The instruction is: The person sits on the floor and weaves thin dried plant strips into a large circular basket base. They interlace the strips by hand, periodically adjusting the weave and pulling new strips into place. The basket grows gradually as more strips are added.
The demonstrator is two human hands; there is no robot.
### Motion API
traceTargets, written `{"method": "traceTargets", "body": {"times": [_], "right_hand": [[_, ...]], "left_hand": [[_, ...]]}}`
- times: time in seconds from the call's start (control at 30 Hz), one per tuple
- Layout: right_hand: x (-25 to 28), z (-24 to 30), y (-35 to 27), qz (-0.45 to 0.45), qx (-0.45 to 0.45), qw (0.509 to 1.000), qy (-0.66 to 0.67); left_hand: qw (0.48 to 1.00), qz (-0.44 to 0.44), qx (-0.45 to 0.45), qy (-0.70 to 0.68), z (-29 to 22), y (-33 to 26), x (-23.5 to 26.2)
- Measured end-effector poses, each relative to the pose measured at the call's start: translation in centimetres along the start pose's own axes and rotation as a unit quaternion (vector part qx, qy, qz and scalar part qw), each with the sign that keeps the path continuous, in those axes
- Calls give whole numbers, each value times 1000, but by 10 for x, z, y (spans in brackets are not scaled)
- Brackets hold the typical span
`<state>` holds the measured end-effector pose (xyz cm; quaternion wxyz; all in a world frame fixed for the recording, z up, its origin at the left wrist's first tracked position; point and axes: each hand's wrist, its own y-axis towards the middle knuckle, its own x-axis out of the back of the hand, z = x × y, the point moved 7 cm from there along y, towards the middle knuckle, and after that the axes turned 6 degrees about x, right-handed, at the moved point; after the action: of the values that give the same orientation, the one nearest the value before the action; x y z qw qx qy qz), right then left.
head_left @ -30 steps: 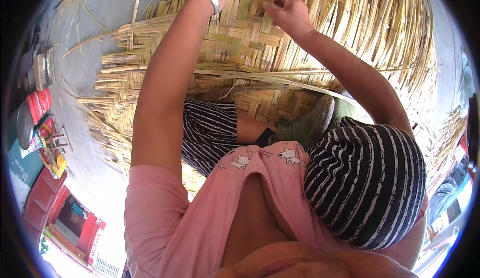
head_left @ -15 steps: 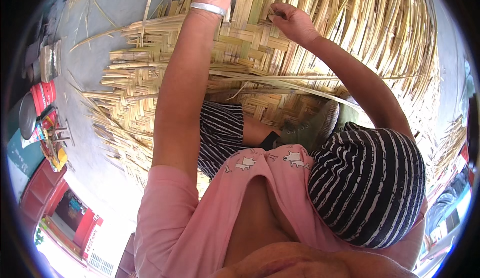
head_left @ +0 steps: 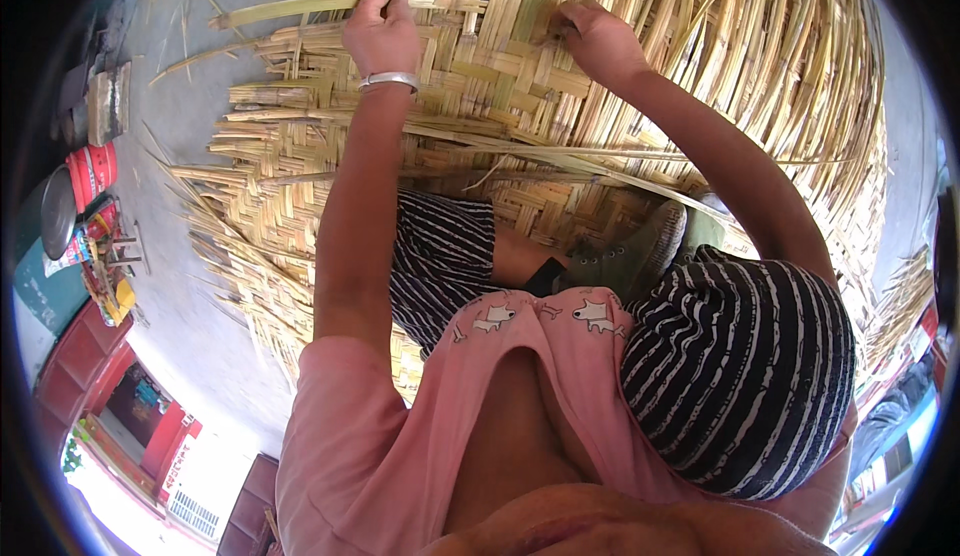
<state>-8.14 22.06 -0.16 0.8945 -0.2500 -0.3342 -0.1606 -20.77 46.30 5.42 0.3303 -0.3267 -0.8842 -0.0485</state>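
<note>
Within left grip (head_left: 382, 38), clamped: one long flat strip (head_left: 290, 8), projecting on both sides. At right grip (head_left: 602, 41): curled inward, cannot tell whether clamped. Beneath both grips: partly woven, straw-yellow mat (head_left: 520, 86).

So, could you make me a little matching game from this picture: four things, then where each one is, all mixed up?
Things:
1. Long, flat, pale-green strip
2. Narrow, silver-coloured band
3. Woven, straw-coloured mat
4. Green lace-up shoe

Places:
A. Just right of the picture's centre
B. Spread under the person's legs
C. In the left hand
D. Around the left wrist

Pairs: 1-C, 2-D, 3-B, 4-A
</note>
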Motion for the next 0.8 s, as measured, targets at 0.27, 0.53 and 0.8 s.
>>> {"method": "traceTargets", "body": {"times": [0.27,0.53,0.8], "right_hand": [[4,24,-4,156,42,980,-118],[66,58,26,188,79,978,-31],[14,126,102,260,104,956,-85]], "left_hand": [[964,66,179,-183,75,17,-17],[798,48,281,-531,111,24,-5],[722,94,345,-593,79,34,-3]]}}
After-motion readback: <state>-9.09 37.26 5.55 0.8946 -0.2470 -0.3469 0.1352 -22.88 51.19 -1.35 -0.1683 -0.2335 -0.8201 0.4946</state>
